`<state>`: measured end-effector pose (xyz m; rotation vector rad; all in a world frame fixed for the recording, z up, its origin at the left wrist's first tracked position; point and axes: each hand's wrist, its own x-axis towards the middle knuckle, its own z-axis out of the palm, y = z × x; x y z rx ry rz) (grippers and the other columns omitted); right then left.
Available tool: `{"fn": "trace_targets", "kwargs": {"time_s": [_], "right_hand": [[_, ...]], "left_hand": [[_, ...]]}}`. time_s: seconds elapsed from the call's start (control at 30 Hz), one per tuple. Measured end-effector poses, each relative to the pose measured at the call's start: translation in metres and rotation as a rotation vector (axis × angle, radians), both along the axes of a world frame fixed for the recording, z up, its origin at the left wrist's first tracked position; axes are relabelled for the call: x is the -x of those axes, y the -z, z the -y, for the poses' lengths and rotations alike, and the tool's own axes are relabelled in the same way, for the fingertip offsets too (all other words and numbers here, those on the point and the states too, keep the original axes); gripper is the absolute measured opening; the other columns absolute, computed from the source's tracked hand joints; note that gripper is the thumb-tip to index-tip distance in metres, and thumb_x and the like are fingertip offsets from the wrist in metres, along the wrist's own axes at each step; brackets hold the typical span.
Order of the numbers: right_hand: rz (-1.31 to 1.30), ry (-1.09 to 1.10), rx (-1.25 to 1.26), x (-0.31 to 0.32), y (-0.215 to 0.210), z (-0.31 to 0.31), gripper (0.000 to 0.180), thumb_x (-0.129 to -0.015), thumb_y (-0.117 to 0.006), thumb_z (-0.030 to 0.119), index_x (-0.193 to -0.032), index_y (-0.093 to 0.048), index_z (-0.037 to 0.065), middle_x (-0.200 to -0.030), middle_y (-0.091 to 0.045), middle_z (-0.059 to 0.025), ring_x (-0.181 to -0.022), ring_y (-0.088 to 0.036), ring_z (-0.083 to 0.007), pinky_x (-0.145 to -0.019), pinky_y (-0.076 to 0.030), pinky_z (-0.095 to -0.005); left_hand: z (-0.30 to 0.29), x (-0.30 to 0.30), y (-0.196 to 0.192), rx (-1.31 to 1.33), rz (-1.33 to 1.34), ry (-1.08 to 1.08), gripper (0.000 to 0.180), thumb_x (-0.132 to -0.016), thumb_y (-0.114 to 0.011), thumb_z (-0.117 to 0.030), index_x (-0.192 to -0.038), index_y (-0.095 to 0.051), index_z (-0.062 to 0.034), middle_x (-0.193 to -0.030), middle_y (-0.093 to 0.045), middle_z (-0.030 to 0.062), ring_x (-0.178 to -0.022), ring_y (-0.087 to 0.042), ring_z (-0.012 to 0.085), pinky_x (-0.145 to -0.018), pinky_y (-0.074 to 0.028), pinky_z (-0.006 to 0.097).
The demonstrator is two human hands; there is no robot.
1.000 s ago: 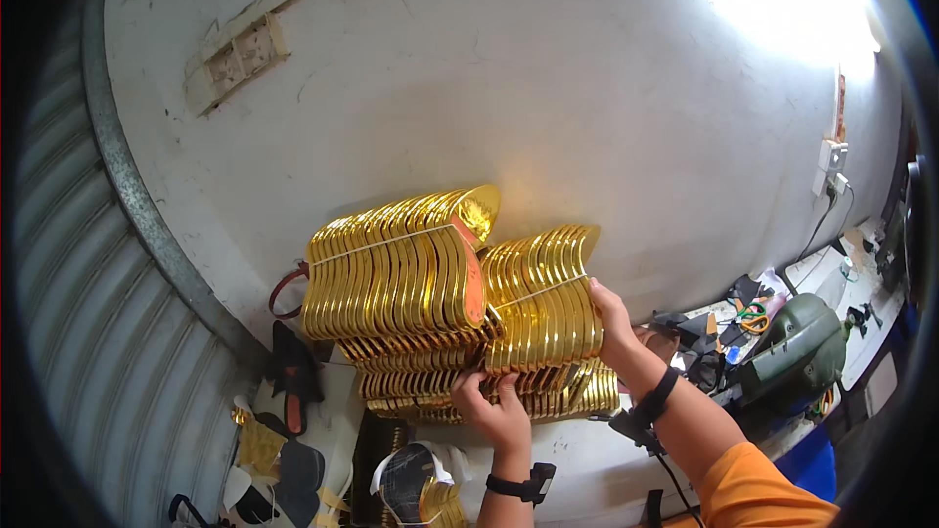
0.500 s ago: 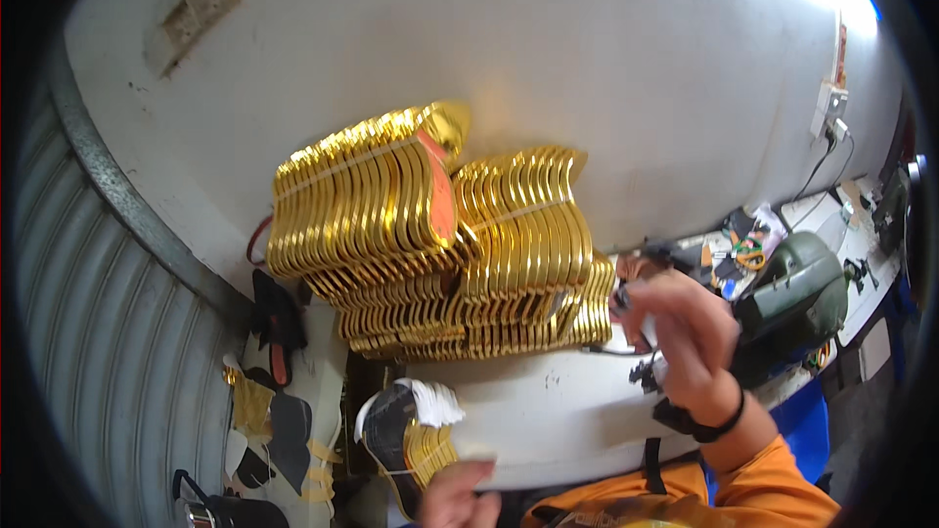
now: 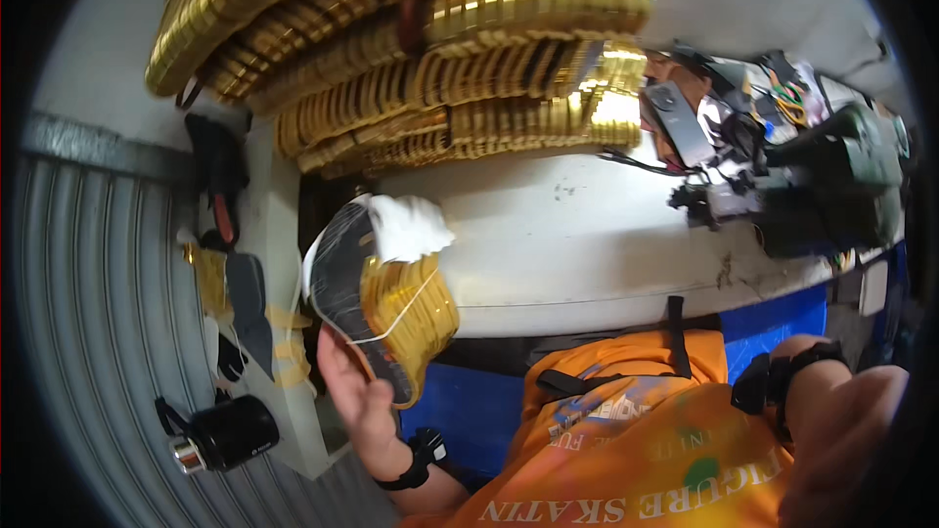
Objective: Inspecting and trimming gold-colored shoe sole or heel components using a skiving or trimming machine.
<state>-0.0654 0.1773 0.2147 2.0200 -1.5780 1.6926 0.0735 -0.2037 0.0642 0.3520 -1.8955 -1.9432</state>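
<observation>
Gold insole bundle (image 3: pixel 391 308) rests upright in the raised left hand (image 3: pixel 357 396).

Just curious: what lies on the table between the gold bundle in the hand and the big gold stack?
In the head view, only bare white table separates the bundle, held by the left hand, from the stack.

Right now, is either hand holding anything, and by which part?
The left hand holds a bundle of gold insoles by its lower end, palm under the dark sole side. The right hand is out of view; only its forearm shows.
</observation>
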Motion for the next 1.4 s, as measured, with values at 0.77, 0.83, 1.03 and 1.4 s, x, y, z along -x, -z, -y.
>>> {"fn": "trace_targets", "kwargs": {"time_s": [0.77, 0.83, 1.03, 1.4], "right_hand": [[0.174, 0.249, -0.438, -0.066, 0.158, 0.232, 0.021, -0.088, -0.071, 0.021, -0.074, -0.064, 0.006, -0.065, -0.058, -0.0117, -0.059, -0.060, -0.0334, -0.054, -0.048, -0.0444], [0.046, 0.087, -0.459, -0.092, 0.168, 0.228, 0.016, -0.087, -0.069, 0.020, -0.077, -0.067, 0.007, -0.067, -0.062, -0.0092, -0.059, -0.062, -0.0288, -0.055, -0.051, -0.0418], [-0.283, -0.074, -1.198, -0.086, 0.289, 0.255, 0.018, -0.086, -0.062, 0.017, -0.088, -0.077, 0.008, -0.094, -0.076, -0.0144, -0.093, -0.074, -0.0295, -0.074, -0.060, -0.0408], [-0.413, -0.396, -1.240, -0.128, 0.284, 0.248, 0.015, -0.081, -0.069, 0.019, -0.089, -0.079, 0.011, -0.097, -0.077, -0.0102, -0.094, -0.074, -0.0314, -0.071, -0.060, -0.0440]], "left_hand": [[0.045, 0.022, -0.003, -0.365, 0.084, 0.189, 0.074, -0.089, -0.076, -0.019, -0.148, -0.036, 0.0006, -0.136, -0.054, 0.0106, -0.125, -0.050, 0.0178, -0.104, -0.043, 0.032], [0.054, 0.023, 0.004, -0.321, 0.087, 0.228, 0.074, -0.089, -0.076, -0.022, -0.147, -0.037, 0.0004, -0.136, -0.054, 0.0105, -0.123, -0.051, 0.0181, -0.104, -0.043, 0.032], [0.041, 0.030, 0.010, -0.298, 0.108, 0.225, 0.078, -0.086, -0.079, -0.034, -0.146, -0.042, -0.0023, -0.128, -0.059, 0.0077, -0.112, -0.058, 0.0169, -0.096, -0.047, 0.030], [0.020, 0.028, 0.021, -0.331, 0.225, 0.247, 0.077, -0.083, -0.077, -0.041, -0.144, -0.047, -0.0039, -0.123, -0.063, 0.0070, -0.100, -0.064, 0.0151, -0.080, -0.054, 0.029]]}}
